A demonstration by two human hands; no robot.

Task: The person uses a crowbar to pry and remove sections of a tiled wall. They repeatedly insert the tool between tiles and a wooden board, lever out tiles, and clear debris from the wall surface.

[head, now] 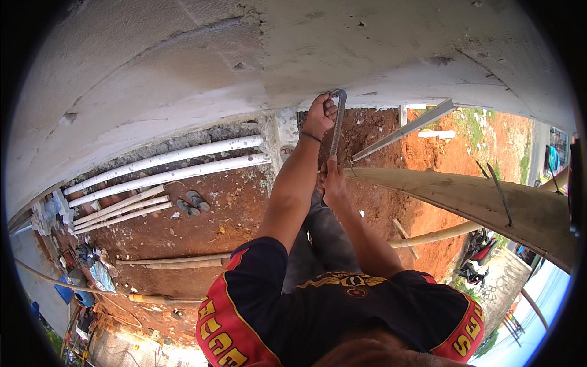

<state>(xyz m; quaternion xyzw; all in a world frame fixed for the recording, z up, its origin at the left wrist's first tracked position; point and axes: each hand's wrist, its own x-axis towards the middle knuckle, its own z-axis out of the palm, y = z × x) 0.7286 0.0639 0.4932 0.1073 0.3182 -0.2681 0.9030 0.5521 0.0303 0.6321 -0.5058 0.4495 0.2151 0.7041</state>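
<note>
Both arms reach forward to a grey plastered wall point(312, 59). My right hand point(332, 183) grips the handle of what looks like a hacksaw point(339, 121), its long metal frame pointing away from me. At the frame's bent far end, close to the wall, my left hand point(322, 112) is curled tight and seems to hold that end. The blade is hard to make out, and whatever lies inside the left fist is hidden. Below my hands are the wall's foot and reddish soil.
A straight metal bar point(403, 130) leans at the wall to the right. Nearby runs a wide board point(458, 186) with bent rods point(500, 195) poking through. White pipes point(174, 179), bamboo poles point(179, 263) and sandals point(193, 202) lie left. A motorcycle point(477, 259) stands far right.
</note>
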